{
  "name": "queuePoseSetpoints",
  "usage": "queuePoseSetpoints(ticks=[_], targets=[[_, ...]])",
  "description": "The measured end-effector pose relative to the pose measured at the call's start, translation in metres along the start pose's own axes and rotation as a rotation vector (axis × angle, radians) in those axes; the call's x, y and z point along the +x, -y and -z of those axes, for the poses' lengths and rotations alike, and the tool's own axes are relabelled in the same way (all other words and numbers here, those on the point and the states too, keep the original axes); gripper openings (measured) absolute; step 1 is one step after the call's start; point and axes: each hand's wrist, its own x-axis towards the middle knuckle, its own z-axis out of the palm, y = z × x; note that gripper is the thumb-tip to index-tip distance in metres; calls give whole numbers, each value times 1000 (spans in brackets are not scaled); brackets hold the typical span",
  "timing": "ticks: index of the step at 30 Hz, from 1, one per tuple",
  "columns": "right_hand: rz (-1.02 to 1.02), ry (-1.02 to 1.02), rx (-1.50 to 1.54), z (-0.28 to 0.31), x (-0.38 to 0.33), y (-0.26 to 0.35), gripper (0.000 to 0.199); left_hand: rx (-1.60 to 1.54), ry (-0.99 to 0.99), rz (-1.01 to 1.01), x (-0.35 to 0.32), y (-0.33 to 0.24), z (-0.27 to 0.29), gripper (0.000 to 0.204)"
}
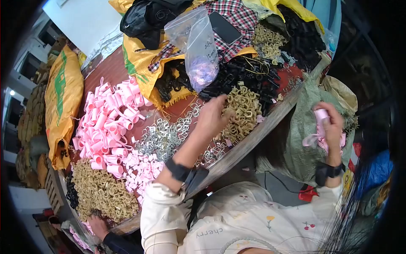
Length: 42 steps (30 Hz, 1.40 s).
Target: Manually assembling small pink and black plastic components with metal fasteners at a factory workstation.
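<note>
My left hand (215, 115) reaches over the brown table (113, 67) and rests its fingers on a heap of gold metal clips (245, 111), next to a spread of silver metal clips (165, 136). Whether it pinches a clip is hidden by the fingers. My right hand (331, 127) is off the table's right edge, above a grey-green sack (301, 139), and grips a small pink plastic piece (322, 115), with more pink pieces (312, 140) hanging under it. Both wrists wear black bands.
Pink tube pieces (111, 119) and small pink bits (144, 168) lie at left, another gold clip heap (100, 192) below them. Black plastic parts (237, 76), a clear bag (198, 46), a yellow sack (63, 97) and checked cloth (237, 21) crowd the table. Another person's hand (99, 226) shows at bottom left.
</note>
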Motion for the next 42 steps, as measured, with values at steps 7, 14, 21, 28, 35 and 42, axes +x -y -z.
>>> queuePoseSetpoints(ticks=[7,14,21,28,35,42], targets=[[-53,-107,-1078,69,-50,-87,30,497,-17,79,59,29,-33,41],[116,194,-378,-68,-4,19,29,-60,-110,199,18,47,13,31],[503,598,-71,-207,-7,60,13,-1392,-285,516,-129,73,100,34],[653,654,-201,-267,-9,67,4,-1739,-684,448,-237,74,108,43],[601,709,-431,-279,-3,66,8,-1900,-735,417,-246,70,95,43],[289,871,185,-272,-2,105,9,-1813,-482,478,-230,79,67,34]])
